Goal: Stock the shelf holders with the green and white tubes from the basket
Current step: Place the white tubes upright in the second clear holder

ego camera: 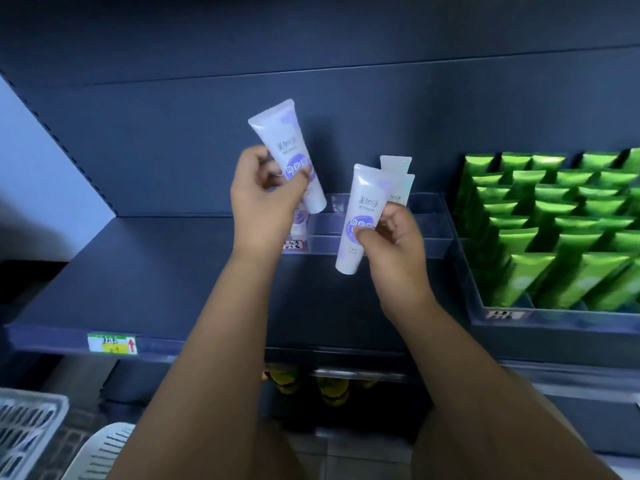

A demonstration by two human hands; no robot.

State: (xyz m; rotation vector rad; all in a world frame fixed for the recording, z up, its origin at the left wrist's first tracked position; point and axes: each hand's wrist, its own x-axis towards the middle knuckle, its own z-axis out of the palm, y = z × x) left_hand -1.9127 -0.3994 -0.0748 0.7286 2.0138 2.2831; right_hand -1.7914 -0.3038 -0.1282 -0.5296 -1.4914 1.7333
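Observation:
My left hand (261, 202) grips a white tube with a purple label (284, 147), tilted with its crimped end up and to the left; a second tube (299, 223) shows partly under the palm. My right hand (391, 244) pinches another white tube (360, 213) above the clear shelf holder (429, 230). Two more white tubes (398, 178) stand upright in that holder behind my right hand. Several green tubes (554, 230) fill the clear holder to the right.
The dark shelf (156, 271) carries a green and yellow price tag (112, 342) on its front edge. White plastic baskets (27, 431) sit at the lower left. Yellow items (332, 389) lie on the shelf below.

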